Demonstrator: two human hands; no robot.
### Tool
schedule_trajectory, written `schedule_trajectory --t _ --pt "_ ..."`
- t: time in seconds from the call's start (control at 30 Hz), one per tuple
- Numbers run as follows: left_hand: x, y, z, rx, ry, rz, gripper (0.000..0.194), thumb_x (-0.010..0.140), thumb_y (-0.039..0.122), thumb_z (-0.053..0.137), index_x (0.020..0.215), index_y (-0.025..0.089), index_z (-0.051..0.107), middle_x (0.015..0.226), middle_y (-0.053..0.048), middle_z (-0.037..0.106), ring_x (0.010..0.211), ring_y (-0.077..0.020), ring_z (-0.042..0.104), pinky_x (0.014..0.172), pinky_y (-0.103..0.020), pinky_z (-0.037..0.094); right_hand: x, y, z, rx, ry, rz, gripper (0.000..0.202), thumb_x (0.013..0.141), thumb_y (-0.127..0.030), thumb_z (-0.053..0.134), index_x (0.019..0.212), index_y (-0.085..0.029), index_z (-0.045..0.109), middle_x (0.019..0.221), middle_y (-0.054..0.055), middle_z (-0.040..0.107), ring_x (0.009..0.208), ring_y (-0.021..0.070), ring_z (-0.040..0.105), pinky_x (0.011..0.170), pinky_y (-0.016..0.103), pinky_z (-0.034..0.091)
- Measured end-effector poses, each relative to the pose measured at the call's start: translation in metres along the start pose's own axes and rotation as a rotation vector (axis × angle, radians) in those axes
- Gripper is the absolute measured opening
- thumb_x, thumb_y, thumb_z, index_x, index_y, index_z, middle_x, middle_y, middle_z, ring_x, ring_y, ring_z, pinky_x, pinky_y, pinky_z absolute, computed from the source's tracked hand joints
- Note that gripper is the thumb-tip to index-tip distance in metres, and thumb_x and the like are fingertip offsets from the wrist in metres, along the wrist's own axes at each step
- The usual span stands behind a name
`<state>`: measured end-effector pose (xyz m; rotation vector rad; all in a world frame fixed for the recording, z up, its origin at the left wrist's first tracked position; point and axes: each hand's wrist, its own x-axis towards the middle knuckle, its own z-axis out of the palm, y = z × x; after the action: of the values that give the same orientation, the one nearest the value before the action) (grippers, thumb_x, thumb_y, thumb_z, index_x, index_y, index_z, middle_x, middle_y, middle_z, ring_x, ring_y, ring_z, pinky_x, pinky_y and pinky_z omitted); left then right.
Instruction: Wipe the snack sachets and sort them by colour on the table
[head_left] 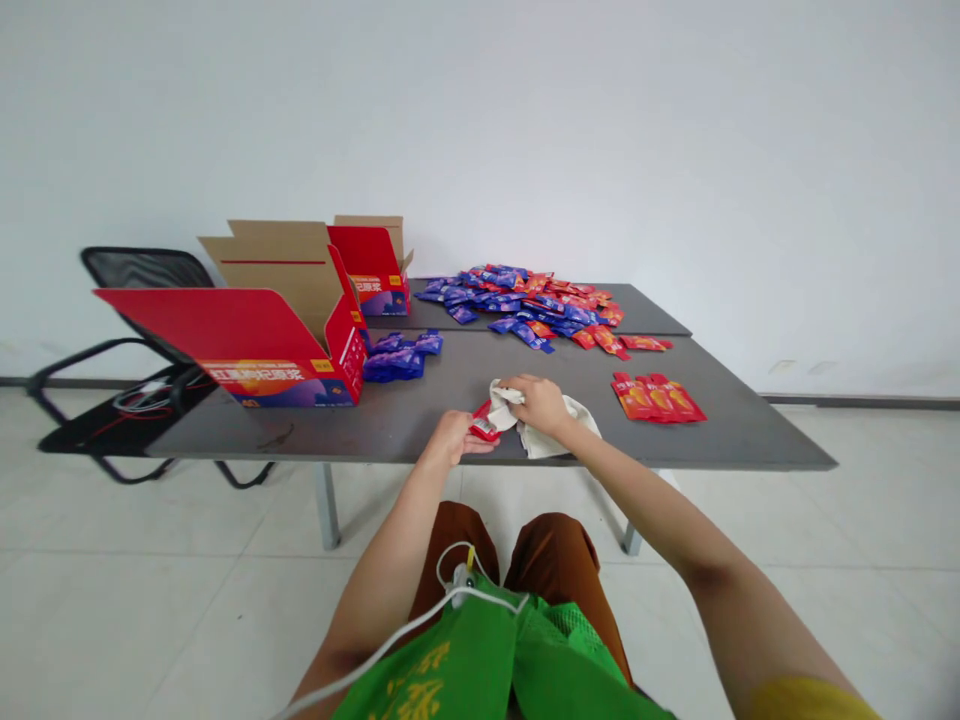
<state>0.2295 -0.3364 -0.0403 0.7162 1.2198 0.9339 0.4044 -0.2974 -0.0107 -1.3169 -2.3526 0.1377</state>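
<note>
Near the table's front edge, my left hand [453,437] grips a red pouch [484,428] by its lower end, with a white label showing on it. My right hand [538,402] is closed on a white cloth [551,436] and presses a fold of it against the pouch's upper end. The rest of the cloth lies bunched on the table under my right hand. Several red-orange pouches [658,398] lie side by side in a row to the right. Several blue-purple pouches [397,358] lie in a small pile to the left.
A large mixed heap of blue and red pouches [517,300] covers the back of the grey table [480,362]. Two open cardboard boxes, a near one [285,375] and a far one [382,290], stand at the left. Beyond the table's left end is a black chair [150,270].
</note>
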Motion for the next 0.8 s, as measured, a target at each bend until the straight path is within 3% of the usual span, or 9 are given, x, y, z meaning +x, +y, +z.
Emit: schedule_trajectory --t 0.1,0.23,0.4,0.53,0.6,0.67,0.8 --pt "0.000 -0.009 0.004 -0.036 0.079 0.115 0.022 0.074 0.009 0.048 0.085 0.006 0.066 0.059 -0.010 0.068 0.056 -0.0207 0.068 0.066 -0.037 0.058 -0.017 -0.019 0.009 0.282 0.110 -0.066 0.039 0.080 -0.016 0.050 0.114 -0.027 0.065 0.112 0.000 0.068 0.100 0.0183 0.062 0.088 0.028 0.046" --pt "-0.004 -0.012 0.000 -0.053 0.103 0.176 0.024 0.073 0.008 0.049 0.089 0.008 0.068 0.062 -0.006 0.069 0.060 -0.0191 0.068 0.063 -0.031 0.057 -0.026 -0.036 0.032 0.286 0.023 -0.020 0.039 0.078 -0.016 0.053 0.111 -0.030 0.066 0.109 -0.002 0.069 0.098 0.0190 0.062 0.086 0.029 0.047" --pt "-0.012 0.002 -0.015 -0.072 -0.137 -0.057 0.023 0.076 0.003 0.047 0.093 0.004 0.062 0.071 -0.015 0.071 0.066 -0.0249 0.071 0.071 -0.042 0.058 -0.005 -0.014 0.039 -0.064 0.030 0.125 0.037 0.081 -0.010 0.049 0.109 -0.028 0.065 0.108 0.005 0.066 0.099 0.0220 0.060 0.084 0.030 0.045" --pt "-0.013 0.005 -0.015 -0.052 -0.095 -0.031 0.025 0.079 0.002 0.042 0.095 0.002 0.061 0.069 -0.016 0.070 0.070 -0.0257 0.071 0.076 -0.045 0.057 0.015 0.006 0.024 -0.090 -0.018 0.219 0.035 0.080 -0.010 0.049 0.105 -0.027 0.067 0.108 0.005 0.066 0.094 0.0207 0.062 0.080 0.027 0.045" --pt "-0.011 0.002 -0.013 -0.081 -0.095 -0.017 0.025 0.079 0.001 0.043 0.095 0.002 0.062 0.069 -0.016 0.070 0.073 -0.0251 0.071 0.079 -0.045 0.056 0.016 0.005 0.017 0.023 -0.015 0.151 0.038 0.076 -0.007 0.052 0.104 -0.027 0.068 0.108 0.003 0.066 0.095 0.0195 0.062 0.081 0.026 0.044" --pt "-0.011 -0.001 -0.014 -0.123 -0.108 -0.007 0.022 0.078 0.000 0.046 0.089 0.004 0.064 0.071 -0.015 0.071 0.075 -0.0244 0.071 0.081 -0.045 0.056 0.010 -0.004 0.014 0.212 -0.006 -0.011 0.041 0.073 -0.005 0.052 0.105 -0.026 0.068 0.108 0.001 0.067 0.097 0.0178 0.061 0.085 0.026 0.044" --pt "-0.013 -0.005 -0.018 -0.139 -0.142 -0.040 0.017 0.077 0.000 0.050 0.080 0.007 0.065 0.071 -0.014 0.071 0.073 -0.0230 0.071 0.080 -0.044 0.057 -0.006 -0.024 0.022 0.481 -0.121 -0.289 0.037 0.075 -0.008 0.051 0.105 -0.023 0.067 0.105 0.001 0.067 0.096 0.0158 0.061 0.086 0.026 0.044"
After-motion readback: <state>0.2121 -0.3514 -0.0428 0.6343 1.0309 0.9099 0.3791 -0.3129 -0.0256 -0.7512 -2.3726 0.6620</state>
